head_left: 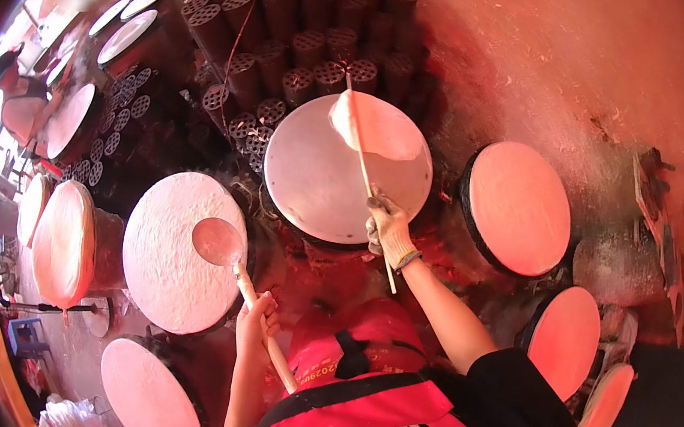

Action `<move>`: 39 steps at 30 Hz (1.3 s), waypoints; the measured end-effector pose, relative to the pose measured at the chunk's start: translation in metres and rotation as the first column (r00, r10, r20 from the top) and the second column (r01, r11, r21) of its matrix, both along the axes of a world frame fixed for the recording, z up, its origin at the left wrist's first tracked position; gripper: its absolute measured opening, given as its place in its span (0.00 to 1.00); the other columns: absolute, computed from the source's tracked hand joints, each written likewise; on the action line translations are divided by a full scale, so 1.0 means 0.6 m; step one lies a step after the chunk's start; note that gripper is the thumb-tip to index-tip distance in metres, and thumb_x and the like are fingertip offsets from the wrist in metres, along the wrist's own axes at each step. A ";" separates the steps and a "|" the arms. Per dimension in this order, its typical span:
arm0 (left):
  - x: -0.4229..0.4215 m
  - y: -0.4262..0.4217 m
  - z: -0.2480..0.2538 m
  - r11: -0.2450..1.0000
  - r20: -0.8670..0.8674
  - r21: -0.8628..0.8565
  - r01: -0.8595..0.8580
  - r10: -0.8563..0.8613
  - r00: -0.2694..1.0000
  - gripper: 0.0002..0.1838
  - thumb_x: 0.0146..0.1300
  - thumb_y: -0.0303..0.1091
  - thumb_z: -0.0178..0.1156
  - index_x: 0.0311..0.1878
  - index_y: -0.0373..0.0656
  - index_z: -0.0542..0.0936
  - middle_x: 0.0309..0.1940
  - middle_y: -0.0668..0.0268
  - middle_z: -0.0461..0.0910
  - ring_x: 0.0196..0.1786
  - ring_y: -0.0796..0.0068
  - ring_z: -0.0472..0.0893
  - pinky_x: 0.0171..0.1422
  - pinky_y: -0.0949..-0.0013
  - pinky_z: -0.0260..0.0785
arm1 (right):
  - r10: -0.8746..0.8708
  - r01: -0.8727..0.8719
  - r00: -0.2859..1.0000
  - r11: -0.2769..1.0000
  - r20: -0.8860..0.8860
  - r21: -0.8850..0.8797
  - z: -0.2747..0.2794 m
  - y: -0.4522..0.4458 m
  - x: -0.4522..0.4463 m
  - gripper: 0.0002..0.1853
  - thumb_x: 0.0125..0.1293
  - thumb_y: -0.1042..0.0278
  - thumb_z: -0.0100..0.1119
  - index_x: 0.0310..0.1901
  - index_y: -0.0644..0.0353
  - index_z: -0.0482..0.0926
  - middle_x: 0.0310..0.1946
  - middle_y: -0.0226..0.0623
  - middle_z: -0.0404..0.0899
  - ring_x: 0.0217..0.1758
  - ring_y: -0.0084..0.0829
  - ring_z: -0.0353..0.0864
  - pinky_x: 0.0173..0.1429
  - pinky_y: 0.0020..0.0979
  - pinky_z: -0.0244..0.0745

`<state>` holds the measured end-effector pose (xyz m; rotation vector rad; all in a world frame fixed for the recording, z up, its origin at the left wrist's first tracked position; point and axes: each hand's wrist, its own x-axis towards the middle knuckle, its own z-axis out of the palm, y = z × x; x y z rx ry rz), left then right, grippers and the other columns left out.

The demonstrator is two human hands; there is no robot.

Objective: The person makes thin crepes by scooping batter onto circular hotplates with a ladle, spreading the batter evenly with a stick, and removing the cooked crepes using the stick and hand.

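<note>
My left hand (259, 315) is closed round the wooden handle of a ladle (218, 242). The ladle's round bowl is over a round griddle (157, 275) covered with a white, bumpy layer; I cannot tell if it touches. My right hand (390, 230), in a work glove, grips a long thin stick (358, 134). That stick slants across a bare grey metal griddle (311, 184) straight ahead. Under its far part lies a smooth pale patch (392, 129) at the griddle's far edge; whether it is a sheet or batter, I cannot tell.
Stacked coal briquettes (278, 6) with holes stand behind the grey griddle. More round pale-topped griddles (519, 207) surround me on both sides. A leaning board (659, 229) is at the right. At the far left, another person (24, 98) stands near a griddle. A blue stool (25, 338) is lower left.
</note>
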<state>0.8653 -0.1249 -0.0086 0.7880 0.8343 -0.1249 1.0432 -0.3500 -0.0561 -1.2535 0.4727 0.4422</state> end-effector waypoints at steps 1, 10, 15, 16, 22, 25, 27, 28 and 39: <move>0.000 -0.007 0.001 1.000 -0.009 0.004 -0.017 0.017 1.000 0.05 0.64 0.30 0.57 0.37 0.44 0.70 0.23 0.74 0.64 0.19 0.87 0.62 0.17 0.82 0.53 | 0.017 -0.017 1.000 1.000 0.004 0.000 0.005 -0.003 0.004 0.17 0.64 0.55 0.59 0.53 0.46 0.74 0.13 0.23 0.64 0.07 0.18 0.59 0.10 0.25 0.50; -0.002 -0.084 -0.005 0.977 -0.080 0.000 -0.213 0.212 0.974 0.06 0.62 0.27 0.57 0.40 0.42 0.71 0.25 0.73 0.66 0.19 0.87 0.62 0.17 0.83 0.52 | -0.152 0.149 0.988 0.986 0.027 0.070 -0.053 -0.159 0.011 0.19 0.66 0.59 0.57 0.59 0.40 0.73 0.14 0.24 0.66 0.06 0.18 0.58 0.08 0.24 0.50; 0.003 -0.134 -0.020 0.963 -0.076 0.014 -0.268 0.268 0.960 0.06 0.61 0.27 0.58 0.39 0.41 0.72 0.24 0.73 0.67 0.19 0.86 0.63 0.19 0.82 0.56 | 0.319 -0.322 0.942 0.947 -0.105 -0.013 0.016 -0.127 0.058 0.20 0.65 0.57 0.58 0.59 0.40 0.72 0.13 0.22 0.64 0.07 0.16 0.56 0.10 0.23 0.48; 0.005 -0.142 -0.022 0.965 -0.059 0.022 -0.263 0.264 0.963 0.06 0.61 0.28 0.58 0.39 0.41 0.73 0.25 0.72 0.68 0.20 0.85 0.65 0.20 0.82 0.59 | 0.333 -0.336 0.937 0.942 -0.107 -0.005 0.018 -0.129 0.059 0.20 0.65 0.57 0.58 0.59 0.40 0.72 0.13 0.22 0.64 0.07 0.16 0.56 0.10 0.23 0.48; 0.010 -0.211 -0.016 0.926 -0.154 0.178 -0.334 0.361 0.920 0.08 0.61 0.31 0.58 0.43 0.41 0.76 0.31 0.68 0.76 0.30 0.78 0.77 0.37 0.75 0.71 | 0.599 -0.583 0.796 0.796 -0.084 0.162 0.057 -0.227 0.069 0.16 0.67 0.60 0.55 0.56 0.40 0.74 0.14 0.23 0.62 0.07 0.16 0.54 0.11 0.21 0.48; -0.008 -0.238 -0.024 0.910 -0.129 0.201 -0.363 0.392 0.911 0.10 0.61 0.32 0.59 0.44 0.41 0.75 0.37 0.68 0.77 0.42 0.76 0.77 0.48 0.71 0.72 | 0.260 -0.277 0.946 0.959 -0.194 -0.062 0.028 -0.247 0.132 0.05 0.65 0.60 0.55 0.38 0.47 0.73 0.12 0.24 0.62 0.07 0.17 0.55 0.09 0.23 0.47; -0.018 -0.256 -0.035 0.895 -0.111 0.216 -0.391 0.420 0.901 0.11 0.60 0.32 0.59 0.46 0.40 0.75 0.41 0.68 0.77 0.47 0.75 0.77 0.52 0.70 0.72 | 0.312 -0.324 0.941 0.942 -0.132 -0.086 0.012 -0.237 0.174 0.08 0.66 0.59 0.55 0.46 0.40 0.76 0.12 0.23 0.62 0.07 0.17 0.55 0.10 0.23 0.47; -0.023 -0.265 -0.039 0.888 -0.100 0.213 -0.407 0.435 0.895 0.11 0.61 0.32 0.59 0.45 0.41 0.75 0.41 0.69 0.77 0.47 0.76 0.76 0.54 0.70 0.70 | 0.385 -0.398 0.914 0.913 -0.131 -0.088 0.016 -0.224 0.182 0.11 0.66 0.58 0.55 0.50 0.38 0.76 0.12 0.22 0.62 0.07 0.17 0.55 0.10 0.22 0.48; -0.063 -0.312 -0.038 0.787 -0.213 0.100 -0.609 0.615 0.760 0.08 0.62 0.33 0.60 0.43 0.44 0.78 0.41 0.74 0.75 0.48 0.81 0.72 0.56 0.72 0.68 | 0.798 -0.799 0.595 0.600 -0.100 0.033 0.049 -0.321 0.220 0.16 0.65 0.52 0.58 0.53 0.40 0.76 0.14 0.21 0.63 0.08 0.15 0.54 0.11 0.21 0.46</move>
